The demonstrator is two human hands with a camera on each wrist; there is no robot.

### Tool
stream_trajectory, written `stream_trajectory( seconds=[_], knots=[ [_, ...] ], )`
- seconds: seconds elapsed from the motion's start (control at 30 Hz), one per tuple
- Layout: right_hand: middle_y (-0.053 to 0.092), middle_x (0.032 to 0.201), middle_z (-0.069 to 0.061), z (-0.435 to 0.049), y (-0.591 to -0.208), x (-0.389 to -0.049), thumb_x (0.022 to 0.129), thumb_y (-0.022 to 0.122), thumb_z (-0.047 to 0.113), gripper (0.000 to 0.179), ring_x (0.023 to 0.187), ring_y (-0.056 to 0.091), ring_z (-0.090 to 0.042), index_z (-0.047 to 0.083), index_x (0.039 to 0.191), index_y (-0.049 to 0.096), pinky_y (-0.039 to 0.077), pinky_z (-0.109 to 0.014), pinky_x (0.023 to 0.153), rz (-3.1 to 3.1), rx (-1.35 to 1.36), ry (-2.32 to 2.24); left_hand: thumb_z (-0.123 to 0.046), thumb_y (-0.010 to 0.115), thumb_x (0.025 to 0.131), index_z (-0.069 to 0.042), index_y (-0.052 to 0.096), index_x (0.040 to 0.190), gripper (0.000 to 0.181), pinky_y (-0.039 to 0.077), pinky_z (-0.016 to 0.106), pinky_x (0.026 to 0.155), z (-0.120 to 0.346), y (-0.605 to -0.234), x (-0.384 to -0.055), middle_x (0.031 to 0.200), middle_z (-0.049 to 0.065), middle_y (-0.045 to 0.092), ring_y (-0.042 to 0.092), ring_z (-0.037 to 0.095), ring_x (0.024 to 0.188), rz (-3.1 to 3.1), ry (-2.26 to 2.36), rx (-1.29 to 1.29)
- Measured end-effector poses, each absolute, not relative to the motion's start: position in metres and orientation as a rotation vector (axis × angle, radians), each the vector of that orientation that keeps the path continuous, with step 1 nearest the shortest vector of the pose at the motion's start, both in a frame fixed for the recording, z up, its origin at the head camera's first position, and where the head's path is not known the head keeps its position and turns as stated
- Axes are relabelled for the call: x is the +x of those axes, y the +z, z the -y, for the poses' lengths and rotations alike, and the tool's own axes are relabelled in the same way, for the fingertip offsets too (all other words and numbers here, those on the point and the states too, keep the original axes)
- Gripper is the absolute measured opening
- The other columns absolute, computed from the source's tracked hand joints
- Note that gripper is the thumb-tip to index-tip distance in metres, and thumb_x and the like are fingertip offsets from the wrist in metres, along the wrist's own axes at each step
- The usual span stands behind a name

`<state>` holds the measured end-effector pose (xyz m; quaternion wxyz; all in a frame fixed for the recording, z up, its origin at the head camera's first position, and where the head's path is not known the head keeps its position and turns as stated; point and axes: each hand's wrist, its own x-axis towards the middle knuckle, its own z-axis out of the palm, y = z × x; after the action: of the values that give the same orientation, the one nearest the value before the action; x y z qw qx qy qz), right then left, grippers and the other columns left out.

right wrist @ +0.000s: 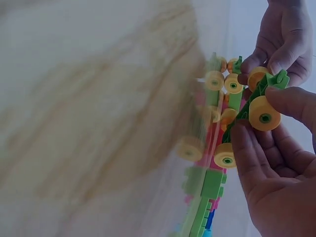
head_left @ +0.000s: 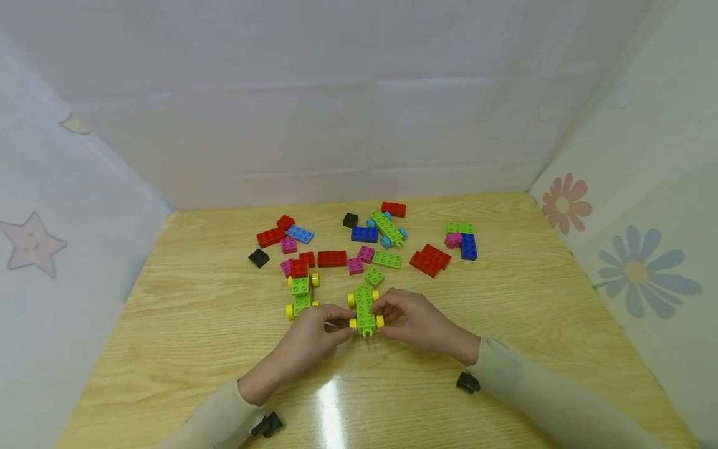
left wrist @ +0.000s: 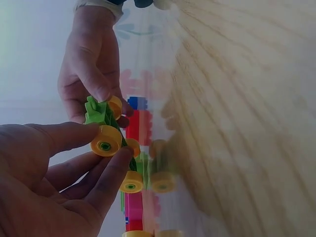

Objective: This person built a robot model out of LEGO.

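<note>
A green toy car base with yellow wheels is held between both hands near the middle of the table, its hitch end toward me. My left hand pinches it at a near wheel, thumb and fingers on either side, as the left wrist view shows at the yellow wheel. From the other side, my right hand grips it by the wheels, with the thumb beside the yellow wheel in the right wrist view. The near end is tilted up. Left of it stands another green car with yellow wheels and a red brick on top.
Behind the hands lie several loose bricks: a red one, green ones, a blue one and black ones. A green car base with blue wheels sits further back. Joined red bricks lie at right.
</note>
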<state>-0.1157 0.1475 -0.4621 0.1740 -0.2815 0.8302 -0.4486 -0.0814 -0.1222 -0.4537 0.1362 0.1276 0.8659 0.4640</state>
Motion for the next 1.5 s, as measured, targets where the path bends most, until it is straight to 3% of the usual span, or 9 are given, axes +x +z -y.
stream_trajectory(
  seconds=[0.43,0.7,1.03,1.23,1.5],
  knots=[
    [0.076,0.102,0.006,-0.145,-0.466,-0.123,0.097,0.090,0.019,0.029,0.089,0.069,-0.010,0.017,0.122,0.075,0.061,-0.022,0.082,-2.347,-0.712,-1.193,-0.017,0.084,0.102,-0.007,0.082,0.131,0.031,0.068,0.032,0.091,0.121,-0.457,-0.086,0.126,0.009,0.084,0.079,0.014,0.103,-2.523,1.263,0.408],
    [0.078,0.106,0.003,-0.140,-0.463,-0.132,0.095,0.091,0.018,0.030,0.094,0.071,-0.011,0.016,0.119,0.072,0.062,-0.022,0.085,-2.352,-0.602,-1.159,-0.016,0.086,0.100,-0.003,0.082,0.128,0.032,0.065,0.026,0.081,0.116,-0.457,-0.090,0.114,0.009,0.084,0.076,0.011,0.092,-2.606,1.157,0.451],
    [0.079,0.111,0.002,-0.133,-0.463,-0.144,0.094,0.093,0.021,0.034,0.096,0.074,-0.010,0.014,0.121,0.075,0.065,-0.032,0.094,-2.367,-0.477,-1.113,-0.015,0.084,0.101,-0.005,0.082,0.128,0.029,0.066,0.037,0.088,0.108,-0.455,-0.098,0.113,0.006,0.083,0.074,0.010,0.095,-2.658,1.119,0.357],
    [0.079,0.112,0.000,-0.130,-0.460,-0.151,0.094,0.093,0.024,0.036,0.097,0.074,-0.011,0.011,0.122,0.076,0.065,-0.036,0.097,-2.366,-0.448,-1.097,-0.013,0.085,0.100,-0.001,0.081,0.126,0.028,0.066,0.043,0.091,0.110,-0.459,-0.104,0.118,0.012,0.080,0.074,0.018,0.099,-2.661,1.164,0.357],
    [0.078,0.112,-0.001,-0.127,-0.460,-0.157,0.094,0.093,0.022,0.034,0.098,0.073,-0.012,0.011,0.122,0.076,0.065,-0.036,0.098,-2.360,-0.414,-1.103,-0.023,0.087,0.100,-0.005,0.081,0.127,0.034,0.066,0.032,0.081,0.122,-0.496,-0.123,0.119,0.010,0.081,0.077,0.012,0.094,-2.652,1.215,0.468]
  ],
)
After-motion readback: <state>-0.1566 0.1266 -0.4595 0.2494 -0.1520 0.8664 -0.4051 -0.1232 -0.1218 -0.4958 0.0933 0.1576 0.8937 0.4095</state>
